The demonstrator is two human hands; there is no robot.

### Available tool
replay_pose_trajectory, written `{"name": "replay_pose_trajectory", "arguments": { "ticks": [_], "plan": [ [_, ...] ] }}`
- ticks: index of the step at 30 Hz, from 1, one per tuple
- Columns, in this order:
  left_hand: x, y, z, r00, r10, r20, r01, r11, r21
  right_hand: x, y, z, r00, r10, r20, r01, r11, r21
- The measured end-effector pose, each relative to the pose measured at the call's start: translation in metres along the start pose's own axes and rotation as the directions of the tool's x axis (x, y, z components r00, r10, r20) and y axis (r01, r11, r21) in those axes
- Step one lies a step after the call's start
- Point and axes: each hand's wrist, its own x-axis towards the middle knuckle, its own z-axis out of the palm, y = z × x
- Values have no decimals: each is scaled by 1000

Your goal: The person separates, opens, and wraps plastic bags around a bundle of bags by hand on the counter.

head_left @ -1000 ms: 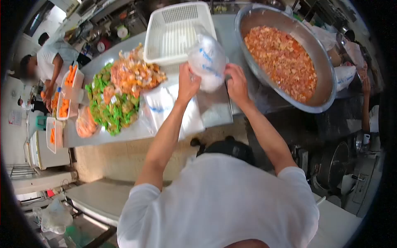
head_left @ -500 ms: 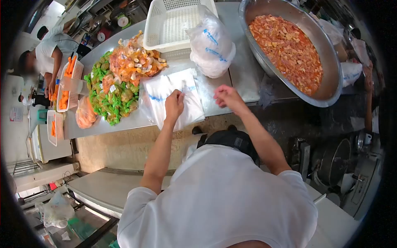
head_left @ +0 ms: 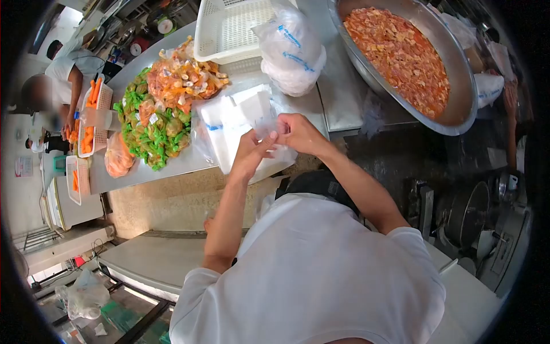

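Flat white bags [head_left: 229, 112] overlap the near edge of the counter [head_left: 341, 83]; a bare lane opens between a bulging bag [head_left: 291, 57] and metal bowl [head_left: 460, 92].

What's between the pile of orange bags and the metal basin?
In the head view, the bulging plastic bag with blue print sits between the orange pile and the metal basin, on the table.

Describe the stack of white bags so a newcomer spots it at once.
Find the metal table, then the heap of green bags on it. Just right of that heap lies the stack of white bags, partly hidden by the left hand; unlike the bulging bag nearby, it lies flat.
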Motion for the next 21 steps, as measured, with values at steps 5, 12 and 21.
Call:
{"name": "replay_pose_trajectory", "arguments": {
  "ticks": [5, 12, 21],
  "plan": [
    [-4, 8, -1, 985, -86, -152, 3, 880, -476, -19, -12, -21, 995, 98, 1, -96, 975, 201],
    [-31, 33, 2, 992, 58, 112, 65, 525, -849, -33, -11, -69, 923, 25, -383, 19, 994, 110],
    [30, 231, -9, 35, 938, 346, -724, -215, 656, -43, -223, -160, 782, -606, 143, 609, 697, -378]
  ]
}}
